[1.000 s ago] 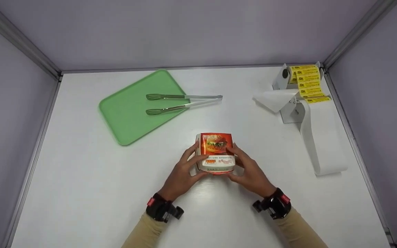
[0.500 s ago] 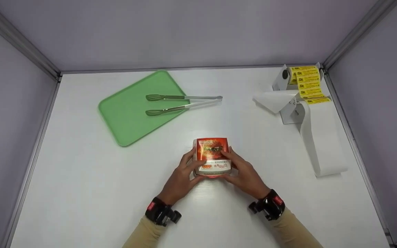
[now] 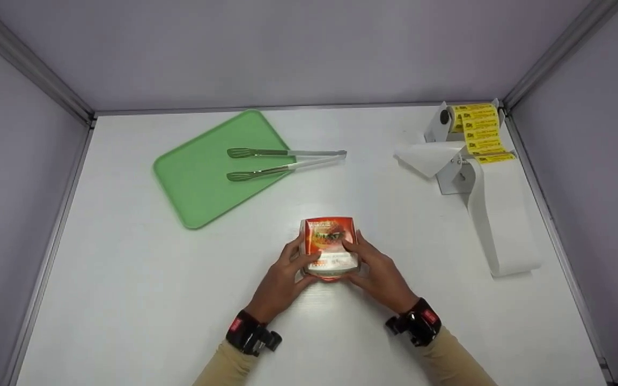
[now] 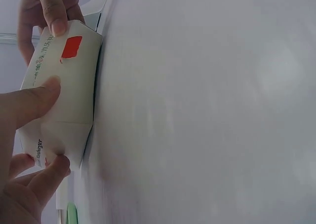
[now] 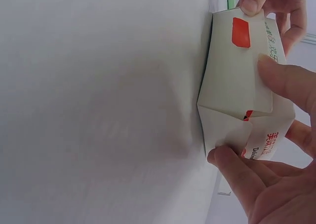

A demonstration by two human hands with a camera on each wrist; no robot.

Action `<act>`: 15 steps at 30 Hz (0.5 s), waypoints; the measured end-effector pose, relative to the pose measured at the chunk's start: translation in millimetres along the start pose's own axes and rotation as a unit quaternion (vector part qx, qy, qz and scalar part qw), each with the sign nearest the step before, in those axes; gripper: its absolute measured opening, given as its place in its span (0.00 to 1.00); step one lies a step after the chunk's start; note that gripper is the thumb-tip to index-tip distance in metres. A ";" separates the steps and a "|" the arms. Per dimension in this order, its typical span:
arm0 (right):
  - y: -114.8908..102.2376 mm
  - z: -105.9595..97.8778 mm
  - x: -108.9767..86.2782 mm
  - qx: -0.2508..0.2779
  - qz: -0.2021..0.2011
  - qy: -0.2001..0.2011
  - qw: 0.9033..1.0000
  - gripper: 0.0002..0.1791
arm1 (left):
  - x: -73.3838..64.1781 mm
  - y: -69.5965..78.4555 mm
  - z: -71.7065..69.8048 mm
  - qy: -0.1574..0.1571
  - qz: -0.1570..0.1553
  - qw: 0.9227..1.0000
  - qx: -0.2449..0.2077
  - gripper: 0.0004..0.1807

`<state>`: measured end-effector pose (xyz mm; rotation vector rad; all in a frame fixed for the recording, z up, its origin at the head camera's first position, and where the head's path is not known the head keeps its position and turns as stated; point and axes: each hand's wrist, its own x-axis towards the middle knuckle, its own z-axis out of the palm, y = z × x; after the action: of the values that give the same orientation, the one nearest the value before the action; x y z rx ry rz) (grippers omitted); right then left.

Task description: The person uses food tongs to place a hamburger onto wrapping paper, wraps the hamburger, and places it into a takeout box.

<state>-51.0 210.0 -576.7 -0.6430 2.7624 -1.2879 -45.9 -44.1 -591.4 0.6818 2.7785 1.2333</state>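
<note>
A red and white burger box (image 3: 330, 244), closed, with a burger picture on its lid, sits on the white table near the middle of the head view. My left hand (image 3: 282, 279) grips its left side and my right hand (image 3: 387, 276) its right side. In the left wrist view the left thumb lies on the front face of the box (image 4: 76, 90), which bears a red tab, and fingers press its side panel. The right wrist view shows the right thumb on that front face of the box (image 5: 229, 70) and fingertips at the lower corner.
Farther back on the left lies a green tray (image 3: 196, 187). Metal tongs (image 3: 258, 153) rest with their heads on it, handles reaching right onto the table. A label dispenser (image 3: 454, 179) with yellow labels (image 3: 480, 128) and a long white backing strip (image 3: 507, 225) stands at the right.
The box has shifted a little toward me and slightly left, with both hands moving along on it. Tray, tongs and label dispenser stay in place.
</note>
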 end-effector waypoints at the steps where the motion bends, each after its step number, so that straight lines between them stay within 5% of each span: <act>1: -0.1 0.3 -0.1 -0.005 0.000 0.001 1.000 0.43 | -0.5 0.5 0.2 0.003 0.000 1.000 0.003 0.27; 15: 3.8 3.2 -1.5 -0.073 0.001 0.002 0.997 0.44 | -1.7 7.1 -5.5 0.011 0.035 0.992 0.124 0.29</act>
<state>-50.3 210.4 -581.9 -0.6458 2.8782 -1.0961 -42.7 -44.4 -582.8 0.7891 2.9811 0.9178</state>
